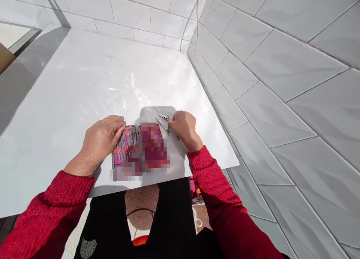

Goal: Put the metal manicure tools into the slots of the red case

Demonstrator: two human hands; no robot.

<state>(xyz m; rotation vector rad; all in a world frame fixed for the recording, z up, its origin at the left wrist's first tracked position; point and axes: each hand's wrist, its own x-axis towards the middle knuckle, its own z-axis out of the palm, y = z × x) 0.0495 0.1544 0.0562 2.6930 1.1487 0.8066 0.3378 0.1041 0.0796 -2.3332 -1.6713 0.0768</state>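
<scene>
An open manicure case (125,148) with a red and purple lining lies near the table's front edge. Slim metal tools sit in a row under a red band in its left half; a pixel blur covers most of the right half and the lower part. My left hand (99,139) grips the upper left edge of the case, thumb and fingers bent over it. To the right of the case lie a small nail clipper (163,117) and a thin metal nipper-like tool (163,126). My right hand (183,127) is closed beside them, fingertips touching their ends; what it pinches is hidden.
The white table (84,71) has a glossy, creased cover. A tiled wall (281,101) runs close along the right side, another along the back. A thin cable (197,23) hangs in the corner. A pink item (193,187) shows below the table's edge.
</scene>
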